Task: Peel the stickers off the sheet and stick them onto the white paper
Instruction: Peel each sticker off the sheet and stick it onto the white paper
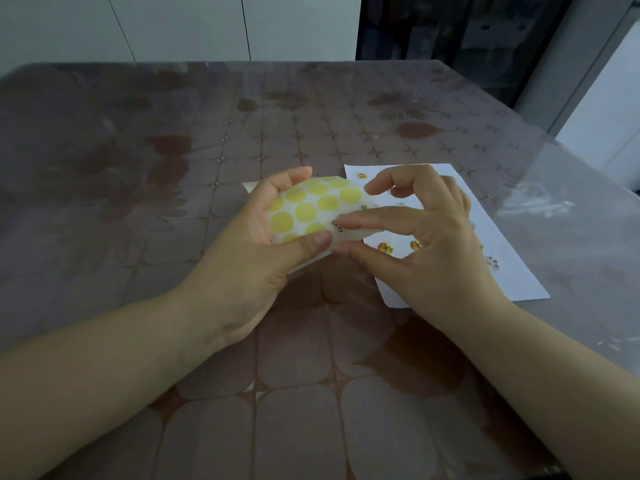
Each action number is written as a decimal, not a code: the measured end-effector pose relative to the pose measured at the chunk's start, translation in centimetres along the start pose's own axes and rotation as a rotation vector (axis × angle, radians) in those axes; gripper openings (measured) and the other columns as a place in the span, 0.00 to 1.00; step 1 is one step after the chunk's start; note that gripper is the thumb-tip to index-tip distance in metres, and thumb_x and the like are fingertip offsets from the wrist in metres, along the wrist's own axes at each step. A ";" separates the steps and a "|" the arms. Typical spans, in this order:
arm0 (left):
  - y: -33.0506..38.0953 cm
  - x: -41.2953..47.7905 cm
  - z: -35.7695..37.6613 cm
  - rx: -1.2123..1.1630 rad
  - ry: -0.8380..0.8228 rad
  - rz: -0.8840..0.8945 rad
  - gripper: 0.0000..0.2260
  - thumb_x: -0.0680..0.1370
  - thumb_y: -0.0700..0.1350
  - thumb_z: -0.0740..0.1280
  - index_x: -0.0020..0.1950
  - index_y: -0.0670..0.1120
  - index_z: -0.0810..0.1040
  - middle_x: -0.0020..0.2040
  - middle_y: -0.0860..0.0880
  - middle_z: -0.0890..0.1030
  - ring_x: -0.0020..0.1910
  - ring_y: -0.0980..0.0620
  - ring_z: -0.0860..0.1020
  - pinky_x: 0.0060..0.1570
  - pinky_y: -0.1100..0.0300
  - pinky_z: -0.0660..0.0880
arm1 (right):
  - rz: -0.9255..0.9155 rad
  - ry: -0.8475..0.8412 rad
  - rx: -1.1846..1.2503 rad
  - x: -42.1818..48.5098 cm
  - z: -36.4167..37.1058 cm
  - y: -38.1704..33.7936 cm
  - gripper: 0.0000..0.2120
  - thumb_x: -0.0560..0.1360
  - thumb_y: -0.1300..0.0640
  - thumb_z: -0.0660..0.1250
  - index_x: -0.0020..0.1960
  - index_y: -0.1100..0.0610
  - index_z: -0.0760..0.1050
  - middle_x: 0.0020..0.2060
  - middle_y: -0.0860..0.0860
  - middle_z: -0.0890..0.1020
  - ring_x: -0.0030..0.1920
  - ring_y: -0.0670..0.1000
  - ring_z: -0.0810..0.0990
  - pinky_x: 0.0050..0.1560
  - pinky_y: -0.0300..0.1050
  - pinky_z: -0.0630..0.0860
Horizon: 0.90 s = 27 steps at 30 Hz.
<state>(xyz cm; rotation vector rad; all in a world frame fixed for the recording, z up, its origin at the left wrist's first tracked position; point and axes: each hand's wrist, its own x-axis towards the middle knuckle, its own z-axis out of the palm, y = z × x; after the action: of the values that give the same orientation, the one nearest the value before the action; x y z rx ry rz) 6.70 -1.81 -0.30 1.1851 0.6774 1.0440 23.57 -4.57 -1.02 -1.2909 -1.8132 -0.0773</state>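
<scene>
A sticker sheet (313, 207) with several yellow round stickers is held bent above the table by my left hand (256, 258), thumb on its near edge and fingers behind. My right hand (426, 237) pinches at the sheet's right edge with index finger and thumb, where small dark-patterned stickers show. The white paper (498, 271) lies flat on the table under and to the right of my right hand, with several small orange and grey stickers on it.
The table (173, 168) carries a brown patterned cloth under clear plastic. Its right edge (588, 188) runs close to the paper. White cabinets and a dark shelf stand behind the table.
</scene>
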 end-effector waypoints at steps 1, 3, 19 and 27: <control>0.0 0.0 0.0 0.003 -0.009 0.003 0.28 0.64 0.33 0.69 0.62 0.52 0.72 0.58 0.50 0.80 0.50 0.55 0.82 0.44 0.64 0.79 | 0.002 0.003 -0.006 0.0 0.0 -0.1 0.13 0.68 0.41 0.66 0.48 0.45 0.82 0.51 0.41 0.70 0.52 0.41 0.63 0.59 0.50 0.64; -0.2 0.1 -0.2 0.027 -0.012 0.011 0.31 0.64 0.30 0.73 0.61 0.53 0.72 0.56 0.52 0.80 0.50 0.56 0.81 0.43 0.65 0.78 | 0.009 0.006 -0.020 -0.1 0.0 -0.2 0.13 0.68 0.40 0.67 0.48 0.44 0.82 0.51 0.41 0.70 0.53 0.41 0.64 0.60 0.51 0.64; -0.3 -0.1 -0.5 0.353 -0.026 0.173 0.29 0.67 0.37 0.73 0.63 0.57 0.71 0.55 0.58 0.78 0.52 0.54 0.79 0.49 0.62 0.77 | -0.010 -0.008 0.011 -0.1 -0.1 -0.5 0.07 0.69 0.43 0.66 0.46 0.42 0.80 0.50 0.40 0.71 0.52 0.39 0.63 0.54 0.49 0.66; 0.1 -0.5 -0.3 0.433 -0.039 0.134 0.28 0.68 0.37 0.72 0.63 0.59 0.71 0.38 0.36 0.76 0.36 0.30 0.75 0.38 0.34 0.76 | -0.010 -0.044 -0.028 -0.2 -0.2 -0.7 0.09 0.70 0.46 0.66 0.42 0.46 0.84 0.50 0.42 0.72 0.51 0.43 0.66 0.58 0.45 0.60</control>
<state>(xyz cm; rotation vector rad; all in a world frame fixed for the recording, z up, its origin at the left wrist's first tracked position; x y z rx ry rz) 6.26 -2.12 -0.32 1.6397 0.8285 1.0102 23.16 -5.12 -0.79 -1.3130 -1.8621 -0.0807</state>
